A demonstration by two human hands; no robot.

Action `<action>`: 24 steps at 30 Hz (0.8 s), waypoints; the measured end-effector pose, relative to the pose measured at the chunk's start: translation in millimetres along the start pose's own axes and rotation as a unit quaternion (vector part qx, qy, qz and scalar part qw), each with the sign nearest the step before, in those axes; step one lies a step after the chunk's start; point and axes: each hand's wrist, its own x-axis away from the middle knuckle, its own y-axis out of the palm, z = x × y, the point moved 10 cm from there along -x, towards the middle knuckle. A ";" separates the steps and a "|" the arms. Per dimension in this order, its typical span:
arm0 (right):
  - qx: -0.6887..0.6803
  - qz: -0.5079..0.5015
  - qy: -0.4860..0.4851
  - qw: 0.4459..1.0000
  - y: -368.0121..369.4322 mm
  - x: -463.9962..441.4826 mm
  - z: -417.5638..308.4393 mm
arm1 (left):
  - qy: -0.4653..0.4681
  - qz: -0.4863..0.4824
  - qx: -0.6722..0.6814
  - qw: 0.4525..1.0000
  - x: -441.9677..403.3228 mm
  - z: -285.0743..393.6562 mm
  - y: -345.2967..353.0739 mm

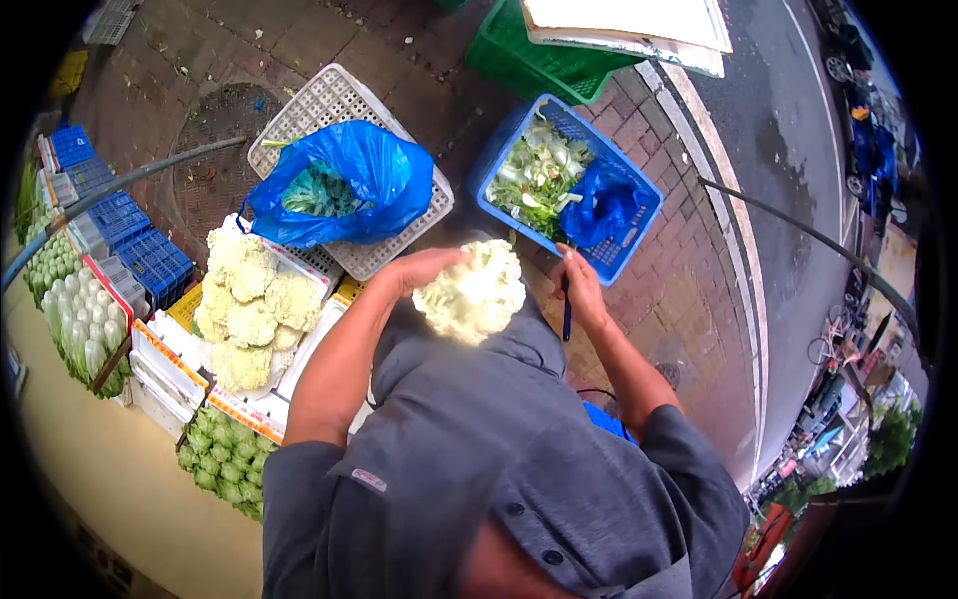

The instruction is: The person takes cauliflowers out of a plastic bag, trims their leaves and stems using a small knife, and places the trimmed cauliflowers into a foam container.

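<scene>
A cream-white cauliflower head (471, 293) is held over my lap by my left hand (431, 270), whose fingers are partly hidden behind it. To the right, my right hand (582, 285) is closed around a knife (567, 309); its dark blue handle sticks out below the fist, and I cannot make out the blade. Just beyond that hand stands a blue crate (644, 215) with leaf trimmings (539, 170) and a crumpled blue bag (604, 208). Ahead of my left hand, an open blue plastic bag (394, 165) with green leaves inside rests on an upturned white crate (334, 95).
Several cauliflowers (249, 304) are piled at my left, near green lettuces (225, 454) and white-stemmed greens (85, 314). Blue crates (150, 265) line the far left. A green crate (509, 55) with white boards (629, 30) stands ahead. The road (773, 130) runs along the right.
</scene>
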 end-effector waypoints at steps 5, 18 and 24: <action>0.073 -0.073 -0.025 0.994 26.4 -18.2 -25.4 | 0.149 0.115 0.033 0.982 8.3 38.4 -22.1; -0.440 -0.416 0.126 0.786 237.6 -61.0 -91.3 | 0.477 0.477 -0.186 0.715 212.4 93.8 -8.8; -0.420 -0.422 0.138 0.791 311.5 -71.8 -84.7 | 0.442 0.176 0.447 0.757 159.4 2.2 -72.4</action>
